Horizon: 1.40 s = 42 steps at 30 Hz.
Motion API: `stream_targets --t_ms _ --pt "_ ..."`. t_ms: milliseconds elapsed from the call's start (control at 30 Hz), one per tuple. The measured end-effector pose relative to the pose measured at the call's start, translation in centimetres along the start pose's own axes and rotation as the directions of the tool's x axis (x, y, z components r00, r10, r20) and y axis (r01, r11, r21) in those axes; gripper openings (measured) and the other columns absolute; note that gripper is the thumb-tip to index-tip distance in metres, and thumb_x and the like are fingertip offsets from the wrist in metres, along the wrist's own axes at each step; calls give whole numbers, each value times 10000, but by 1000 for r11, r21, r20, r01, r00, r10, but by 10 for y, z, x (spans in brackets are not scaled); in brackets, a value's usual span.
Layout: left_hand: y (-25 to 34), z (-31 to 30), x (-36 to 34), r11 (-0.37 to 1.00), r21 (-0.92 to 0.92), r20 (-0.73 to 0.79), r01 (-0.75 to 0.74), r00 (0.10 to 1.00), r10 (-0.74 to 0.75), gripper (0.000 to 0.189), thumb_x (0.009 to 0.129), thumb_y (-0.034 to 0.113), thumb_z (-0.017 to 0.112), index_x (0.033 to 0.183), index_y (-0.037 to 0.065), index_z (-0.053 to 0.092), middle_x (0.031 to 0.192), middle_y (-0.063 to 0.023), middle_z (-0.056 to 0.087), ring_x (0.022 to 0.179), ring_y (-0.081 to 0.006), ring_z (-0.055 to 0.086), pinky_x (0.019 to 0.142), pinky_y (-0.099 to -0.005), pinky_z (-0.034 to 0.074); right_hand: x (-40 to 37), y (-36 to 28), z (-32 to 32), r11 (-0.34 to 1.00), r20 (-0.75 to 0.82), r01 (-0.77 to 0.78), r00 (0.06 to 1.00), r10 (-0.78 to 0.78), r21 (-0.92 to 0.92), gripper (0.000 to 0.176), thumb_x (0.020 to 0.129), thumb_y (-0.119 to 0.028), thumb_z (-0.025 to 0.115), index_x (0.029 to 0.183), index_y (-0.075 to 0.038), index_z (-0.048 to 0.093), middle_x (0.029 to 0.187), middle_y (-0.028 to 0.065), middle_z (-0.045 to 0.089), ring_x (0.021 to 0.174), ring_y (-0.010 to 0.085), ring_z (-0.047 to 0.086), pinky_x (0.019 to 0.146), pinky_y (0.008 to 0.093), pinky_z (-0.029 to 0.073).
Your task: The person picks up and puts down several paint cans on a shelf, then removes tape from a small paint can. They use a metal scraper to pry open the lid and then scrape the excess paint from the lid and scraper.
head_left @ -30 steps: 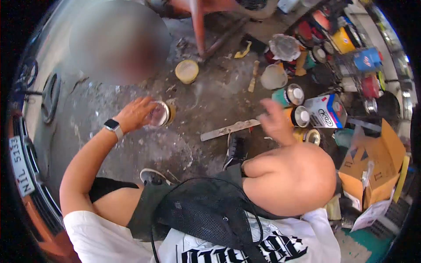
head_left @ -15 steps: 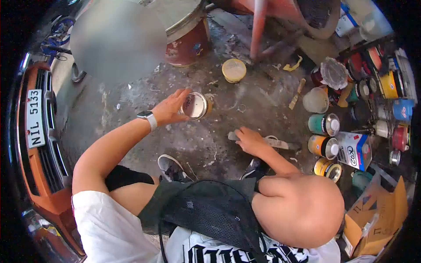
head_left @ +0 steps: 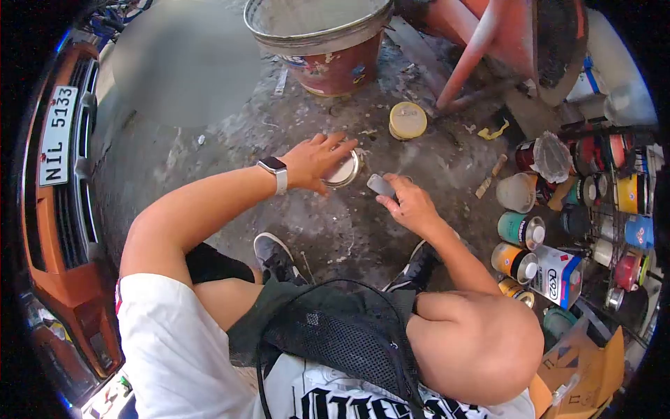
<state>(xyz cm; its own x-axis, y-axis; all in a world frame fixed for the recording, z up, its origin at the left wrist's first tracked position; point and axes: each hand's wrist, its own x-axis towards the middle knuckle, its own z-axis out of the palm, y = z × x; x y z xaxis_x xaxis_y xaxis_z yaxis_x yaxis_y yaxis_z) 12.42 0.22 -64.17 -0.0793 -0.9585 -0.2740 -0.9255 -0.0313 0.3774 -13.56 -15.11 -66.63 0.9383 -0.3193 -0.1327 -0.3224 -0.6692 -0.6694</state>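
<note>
A round tin (head_left: 344, 172) with a shiny metal rim and pale top sits on the stained floor in front of me. My left hand (head_left: 313, 165), wearing a watch, lies over its left side with fingers stretched out and covers part of the top. Just right of the tin, my right hand (head_left: 410, 203) is closed on a small flat grey scraper (head_left: 380, 185). Its end points toward the tin without touching it. Most of the scraper's grip is hidden by my fingers.
A yellow-rimmed tub (head_left: 407, 121) stands beyond the tin, with a large bucket (head_left: 335, 70) behind it. Several paint cans (head_left: 520, 230) and a white tin marked K92 (head_left: 558, 276) line the right side. An orange vehicle's front (head_left: 59, 230) borders the left.
My right hand has risen from low near the floor toward the tin with the scraper. My left hand's fingers have gone from curving around the tin to lying stretched over it. The view has shifted.
</note>
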Motion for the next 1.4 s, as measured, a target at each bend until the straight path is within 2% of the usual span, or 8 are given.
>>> stream_targets --t_ms 200,333,467,633,800,1000,1233,1400 --pt "5 -6 4 1000 4 -34 16 999 -16 1223 450 253 953 1514 113 367 1392 -184 495 1209 -436 526 1036 -484 495 -9 0 11 994 -76 97 993 -92 58 473 919 -296 725 1290 -45 573 1175 215 675 1028 439 668 855 497 547" --pt "26 -57 2 996 -83 -111 26 993 -35 1167 447 326 926 1471 84 419 1304 -186 532 1186 -419 538 990 -470 508 -30 -5 -21 986 -58 -136 988 142 97 463 900 -244 750 1269 -18 584 1157 227 679 1043 414 670 874 450 542" --pt "78 -152 -7 968 -157 -314 -196 939 139 1041 461 388 839 1385 41 508 1189 -176 554 1086 -388 584 931 -444 498 -62 21 -39 990 -247 -99 961 122 101 462 907 -237 742 1274 -6 582 1182 247 670 1041 440 663 880 451 540" --pt "153 -223 -21 899 -10 -423 -438 816 393 1022 433 297 825 1381 58 524 1182 -175 558 1057 -396 592 920 -438 503 -73 1 -72 921 -182 -271 927 328 278 444 895 -173 724 1276 12 590 1182 235 680 1061 398 679 906 424 530" --pt "153 -212 -16 915 -174 -325 -364 898 296 1033 430 273 835 1389 60 515 1213 -180 555 1083 -386 585 937 -428 497 -68 10 -77 908 -157 -197 950 270 371 422 904 -165 703 1270 14 593 1194 235 680 1091 403 675 933 425 526" --pt "98 -95 30 944 -5 -43 -331 943 330 1137 409 190 907 1445 89 451 1335 -154 537 1156 -392 546 996 -448 480 -64 5 -88 969 -257 -200 938 231 142 441 926 -263 720 1253 10 603 1187 227 681 1040 415 681 898 413 537" --pt "44 -1 70 933 -190 86 -305 942 326 1199 453 160 942 1504 75 372 1510 -140 461 1283 -402 496 1129 -470 418 -53 5 -58 982 -198 -174 967 158 -68 373 920 -339 704 1135 -37 659 1009 190 681 913 411 688 773 476 556" --pt "30 11 58 925 -188 -46 -332 943 329 1227 517 217 943 1553 51 307 1576 -189 383 1377 -426 436 1178 -483 359 -38 3 -31 967 -154 -104 986 69 -234 355 907 -345 701 1046 -21 656 941 175 683 793 385 702 692 488 576"
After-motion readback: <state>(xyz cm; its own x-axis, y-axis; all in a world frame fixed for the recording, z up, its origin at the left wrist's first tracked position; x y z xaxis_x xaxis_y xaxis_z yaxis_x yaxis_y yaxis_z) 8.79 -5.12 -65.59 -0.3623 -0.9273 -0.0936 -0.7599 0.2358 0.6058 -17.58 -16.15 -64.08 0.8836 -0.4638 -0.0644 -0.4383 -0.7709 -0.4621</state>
